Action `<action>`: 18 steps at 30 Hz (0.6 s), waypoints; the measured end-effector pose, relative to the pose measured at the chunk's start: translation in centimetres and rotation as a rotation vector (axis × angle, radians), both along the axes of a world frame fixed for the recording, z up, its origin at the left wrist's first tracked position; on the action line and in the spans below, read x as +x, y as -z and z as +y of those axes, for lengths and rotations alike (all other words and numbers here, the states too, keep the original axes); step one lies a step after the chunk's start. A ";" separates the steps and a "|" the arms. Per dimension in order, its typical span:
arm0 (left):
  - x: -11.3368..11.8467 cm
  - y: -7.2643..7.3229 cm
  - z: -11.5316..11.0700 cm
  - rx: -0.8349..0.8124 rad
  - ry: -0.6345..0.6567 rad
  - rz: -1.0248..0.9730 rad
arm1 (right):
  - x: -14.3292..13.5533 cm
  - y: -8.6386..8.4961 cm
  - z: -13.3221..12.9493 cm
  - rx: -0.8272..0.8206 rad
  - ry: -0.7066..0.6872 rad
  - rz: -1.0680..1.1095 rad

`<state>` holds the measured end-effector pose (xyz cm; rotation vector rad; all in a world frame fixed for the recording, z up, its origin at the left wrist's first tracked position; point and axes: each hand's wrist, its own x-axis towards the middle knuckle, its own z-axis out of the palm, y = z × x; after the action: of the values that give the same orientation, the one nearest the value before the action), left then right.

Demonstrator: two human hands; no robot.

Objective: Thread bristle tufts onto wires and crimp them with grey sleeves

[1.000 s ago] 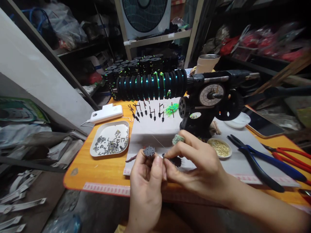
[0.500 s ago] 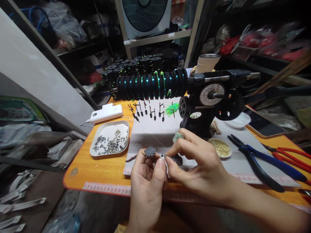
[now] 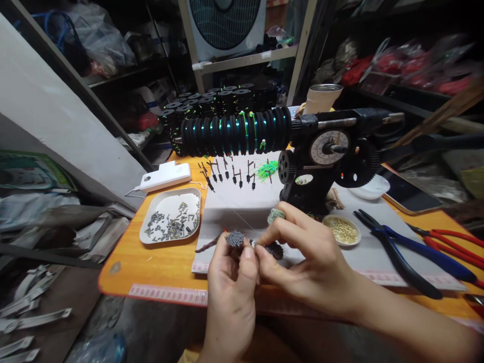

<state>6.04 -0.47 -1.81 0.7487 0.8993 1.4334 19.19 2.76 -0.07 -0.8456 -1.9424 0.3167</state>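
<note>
My left hand (image 3: 232, 287) is closed in front of the table's near edge, with a dark grey, bead-like cluster (image 3: 235, 239) held at its fingertips. Against its thumb tip, my right hand (image 3: 310, 257) pinches a tiny greyish piece too small to name. A pale green rough lump (image 3: 276, 216) sits at a raised finger of that hand. Beneath its fingers shows a second dark cluster (image 3: 276, 250), partly hidden. A fine thread (image 3: 243, 219) slants over the white sheet (image 3: 223, 217) just beyond. Left of my fingers lies a brown twisted cord (image 3: 207, 245).
A black winding machine (image 3: 236, 133) with a dial stands behind the hands. On the left are a white tray (image 3: 151, 237) of small metal parts and a white charger (image 3: 166, 176). Rightward lie a dish of golden bits (image 3: 342, 230), blue-handled pliers (image 3: 401, 252), red-handled scissors (image 3: 449, 244) and a phone (image 3: 410, 189).
Both hands keep their pinch at the same spot. My left hand and its cluster have shifted slightly to the right; the thread now appears shorter.
</note>
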 end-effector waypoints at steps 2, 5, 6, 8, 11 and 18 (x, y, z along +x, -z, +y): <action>0.0 -0.1 0.0 0.001 0.006 -0.004 | 0.0 0.0 0.0 0.011 0.001 -0.012; -0.1 -0.1 0.0 -0.015 0.005 0.001 | 0.0 0.0 0.0 0.020 -0.005 -0.039; -0.1 -0.1 0.0 -0.015 0.009 -0.001 | 0.1 0.0 0.0 0.019 -0.007 -0.047; -0.2 -0.1 0.0 -0.006 0.033 -0.014 | 0.1 0.0 -0.1 0.014 -0.015 -0.059; -0.2 0.1 0.1 0.009 0.048 -0.023 | 0.1 0.0 -0.1 0.020 -0.019 -0.064; -0.3 0.1 0.2 0.022 0.071 -0.016 | -0.1 0.0 -0.1 0.158 0.060 -0.137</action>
<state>5.70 -0.29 -1.89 0.7776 0.8379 1.3869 19.08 2.67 -0.05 -0.8375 -2.0342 0.0692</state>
